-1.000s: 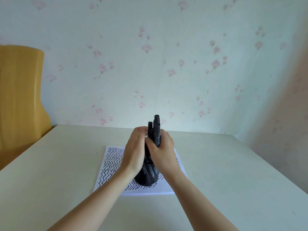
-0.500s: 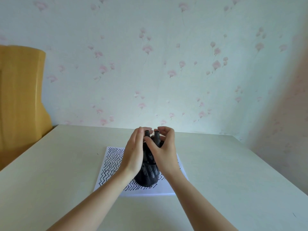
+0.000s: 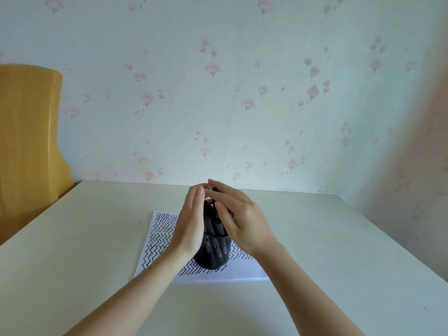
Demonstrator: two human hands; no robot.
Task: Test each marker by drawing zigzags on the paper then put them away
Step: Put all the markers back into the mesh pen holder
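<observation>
While both flat, unclenched hands, left hand [image 3: 191, 224] and right hand [image 3: 240, 219], steady the light, stiff markers [image 3: 213, 219], the mesh cup [image 3: 214, 253] looks tippy, best held low.

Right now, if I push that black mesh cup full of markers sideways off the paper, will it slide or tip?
Probably tippy: the mesh cup is narrow, and the markers stand well above its rim, so the weight likely sits high. It stands on the loose paper, which may drag along instead. The mesh looks stiff, so gripping it low should hold.
</observation>
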